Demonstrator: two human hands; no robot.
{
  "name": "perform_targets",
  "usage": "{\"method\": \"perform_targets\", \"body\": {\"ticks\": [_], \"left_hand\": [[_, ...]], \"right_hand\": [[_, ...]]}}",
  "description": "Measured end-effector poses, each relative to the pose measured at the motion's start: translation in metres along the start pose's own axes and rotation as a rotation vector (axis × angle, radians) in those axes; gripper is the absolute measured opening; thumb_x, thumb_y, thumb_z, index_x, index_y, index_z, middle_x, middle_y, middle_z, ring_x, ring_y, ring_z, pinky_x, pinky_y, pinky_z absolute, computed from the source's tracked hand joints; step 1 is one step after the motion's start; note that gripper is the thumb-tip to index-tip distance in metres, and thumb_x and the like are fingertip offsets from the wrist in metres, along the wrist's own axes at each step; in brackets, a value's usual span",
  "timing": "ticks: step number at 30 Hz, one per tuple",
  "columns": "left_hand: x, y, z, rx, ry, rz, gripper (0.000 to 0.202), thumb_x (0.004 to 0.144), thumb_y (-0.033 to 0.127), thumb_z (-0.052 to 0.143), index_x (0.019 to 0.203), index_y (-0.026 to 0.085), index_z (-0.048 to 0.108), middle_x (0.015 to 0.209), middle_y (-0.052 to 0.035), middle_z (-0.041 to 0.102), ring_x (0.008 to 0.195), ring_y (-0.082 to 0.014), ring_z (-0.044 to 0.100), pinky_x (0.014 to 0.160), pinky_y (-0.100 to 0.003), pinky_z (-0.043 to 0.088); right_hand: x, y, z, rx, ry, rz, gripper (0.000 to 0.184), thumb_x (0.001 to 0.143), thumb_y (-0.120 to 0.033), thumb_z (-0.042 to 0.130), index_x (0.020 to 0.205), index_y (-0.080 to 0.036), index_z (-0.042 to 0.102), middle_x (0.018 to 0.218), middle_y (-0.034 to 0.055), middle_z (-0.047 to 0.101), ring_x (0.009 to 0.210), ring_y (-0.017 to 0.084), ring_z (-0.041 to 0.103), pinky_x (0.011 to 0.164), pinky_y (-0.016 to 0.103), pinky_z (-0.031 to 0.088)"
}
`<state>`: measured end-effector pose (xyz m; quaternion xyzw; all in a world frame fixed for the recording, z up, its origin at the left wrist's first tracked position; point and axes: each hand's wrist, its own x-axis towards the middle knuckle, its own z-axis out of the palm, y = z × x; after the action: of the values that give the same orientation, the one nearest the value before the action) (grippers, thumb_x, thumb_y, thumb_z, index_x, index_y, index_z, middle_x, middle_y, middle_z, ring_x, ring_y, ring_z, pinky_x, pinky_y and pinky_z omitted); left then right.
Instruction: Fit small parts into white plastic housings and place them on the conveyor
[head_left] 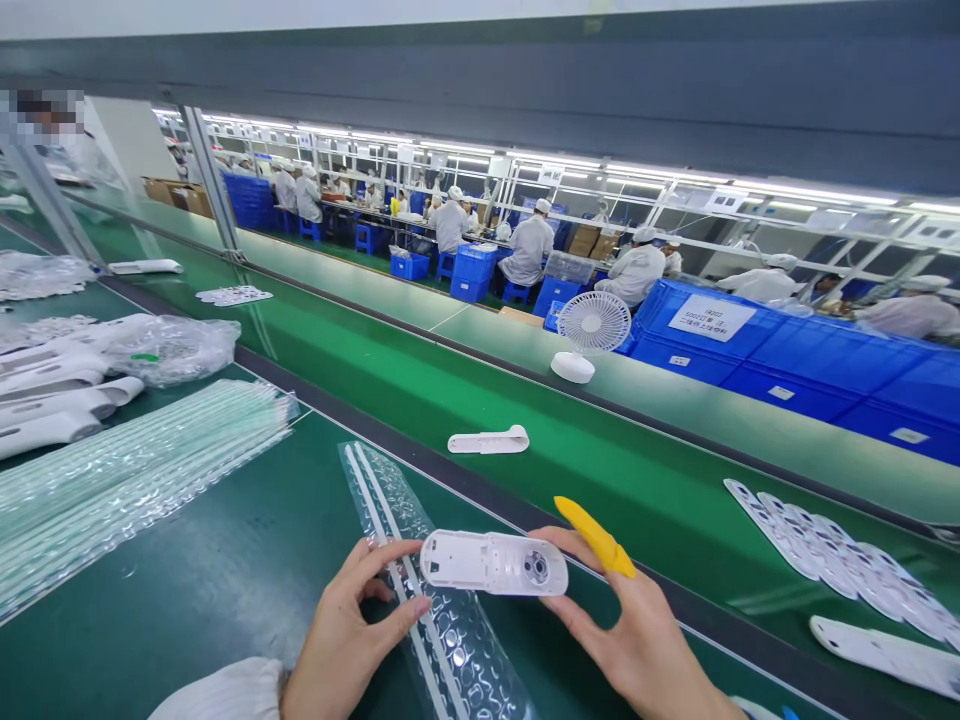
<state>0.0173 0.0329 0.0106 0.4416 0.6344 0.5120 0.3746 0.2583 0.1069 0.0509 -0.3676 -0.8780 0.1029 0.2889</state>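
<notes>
Between my two hands a white plastic housing (491, 563) is held level, its hollow inner side with a round dark-centred fitting facing me. My left hand (360, 610) grips its left end between thumb and fingers. On the right end, the thumb and fingers of my right hand (622, 620) pinch the housing. A yellow finger cot (596, 535) covers one finger of that hand, which points up and away. Under the housing lies a clear bubble-wrap strip (480, 645) with two thin white strips (397, 540) on it.
A green conveyor belt (375, 370) runs across, carrying another white housing (489, 440) and overlapping white panels (847, 560). Bagged pale strips (142, 490) and white curved parts (60, 390) lie left. Beyond stand a white fan (592, 325), blue bins (735, 340) and several seated people.
</notes>
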Motion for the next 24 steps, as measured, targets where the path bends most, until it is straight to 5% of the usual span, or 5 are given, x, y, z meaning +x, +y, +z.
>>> {"method": "perform_targets", "body": {"ticks": [7,17,24], "left_hand": [[0.003,0.0,-0.001,-0.008,0.032,-0.009,0.039,0.063,0.044,0.064,0.095,0.021,0.065,0.098,-0.005,0.052,0.06,-0.0138,0.05,0.059,-0.029,0.045],[0.004,-0.001,-0.001,-0.017,0.058,0.009,0.037,0.061,0.042,0.065,0.09,0.02,0.067,0.092,-0.0049,0.054,0.058,-0.0129,0.05,0.056,-0.027,0.045],[0.002,0.001,-0.003,-0.068,0.049,-0.005,0.033,0.06,0.035,0.066,0.09,0.02,0.067,0.088,-0.0053,0.058,0.074,-0.0213,0.059,0.059,-0.028,0.047]], "right_hand": [[-0.011,0.017,0.026,0.026,-0.077,0.074,0.031,0.081,-0.024,0.052,0.111,-0.029,0.047,0.114,0.0011,0.061,0.104,0.021,0.057,0.089,0.043,0.047],[-0.019,0.014,0.026,0.055,-0.018,0.028,0.033,0.082,-0.023,0.052,0.113,-0.03,0.045,0.109,0.0017,0.062,0.098,0.017,0.06,0.083,0.033,0.051],[-0.015,-0.012,0.007,-0.03,0.065,-0.046,0.032,0.085,-0.034,0.047,0.116,-0.031,0.04,0.106,0.0019,0.062,0.098,0.018,0.06,0.08,0.035,0.053]]}}
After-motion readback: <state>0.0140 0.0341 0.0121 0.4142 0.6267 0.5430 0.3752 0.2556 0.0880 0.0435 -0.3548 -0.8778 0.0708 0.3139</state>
